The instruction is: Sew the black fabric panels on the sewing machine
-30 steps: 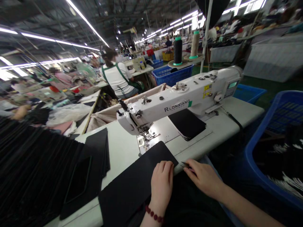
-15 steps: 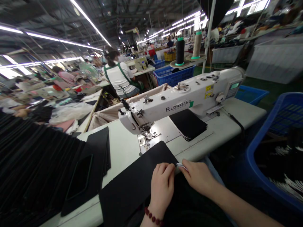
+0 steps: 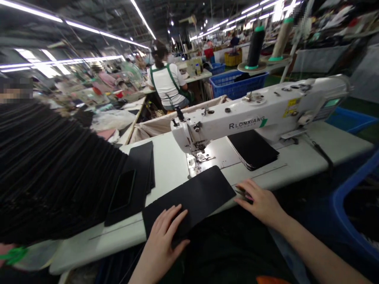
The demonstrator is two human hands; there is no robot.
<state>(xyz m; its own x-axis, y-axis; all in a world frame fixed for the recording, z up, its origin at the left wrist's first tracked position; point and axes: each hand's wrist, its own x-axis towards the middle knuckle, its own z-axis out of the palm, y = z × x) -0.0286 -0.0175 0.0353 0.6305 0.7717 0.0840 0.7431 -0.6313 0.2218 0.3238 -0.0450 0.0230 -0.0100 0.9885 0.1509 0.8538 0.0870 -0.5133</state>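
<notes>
At far left, a tall stack of black pieces [image 3: 59, 169] ran out past the frame edge; its single layers were hard to separate. Next to it, a dark phone [image 3: 122, 190] lay on flat black pieces [image 3: 142, 157], its outline faint against them. The left hand [image 3: 166, 232] was spread wide, fingers resting on the black panel [image 3: 198, 193], thumb apart; its wrist left the frame at the bottom. The panel lay flat on the bench [image 3: 168, 157], in front of the sewing machine [image 3: 245, 118], part of its near edge hidden by the left hand. The needle area was too cluttered and bright to read. Under the machine's arm sat a smaller black stack [image 3: 254, 150], its rear covered by the arm. Just beside the panel's right corner, the right hand [image 3: 257, 197] was closed around a small dark tool [image 3: 243, 192], mostly concealed by the fingers; type not certain. At far right, a blue basket [image 3: 339, 205] was cut off, contents dim.
</notes>
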